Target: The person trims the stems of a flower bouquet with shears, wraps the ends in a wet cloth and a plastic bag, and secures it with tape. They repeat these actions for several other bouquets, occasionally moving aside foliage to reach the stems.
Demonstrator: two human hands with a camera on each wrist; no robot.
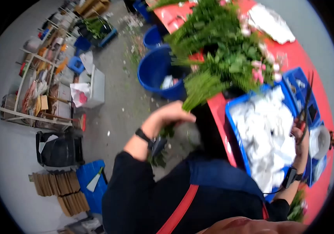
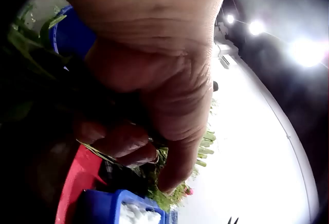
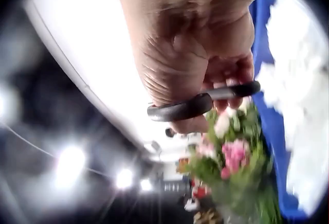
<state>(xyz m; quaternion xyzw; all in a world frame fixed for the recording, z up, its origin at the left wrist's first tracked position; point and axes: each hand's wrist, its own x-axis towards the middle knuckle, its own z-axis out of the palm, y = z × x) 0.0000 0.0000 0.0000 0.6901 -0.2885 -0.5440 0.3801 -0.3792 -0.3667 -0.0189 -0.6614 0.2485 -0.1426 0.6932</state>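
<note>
Two hands of mine, well apart: leafy stems (image 1: 168, 131) in one, scissors (image 1: 308, 95) in the other.
Left hand (image 1: 170, 114): fingers curled round the stems, off the edge of the red tabletop (image 1: 309, 54), near a large blue bucket (image 1: 147, 78); right hand (image 1: 298, 133): gripping the scissors, my thumb through one dark handle loop, beside a blue tray (image 1: 237, 136) of crumpled white material (image 1: 264, 124); pink-flowered green bunches (image 1: 233, 64) lying beyond the tray.

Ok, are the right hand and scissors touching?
Touching: the right wrist view shows the right hand with its thumb through a loop of the scissors.
</note>
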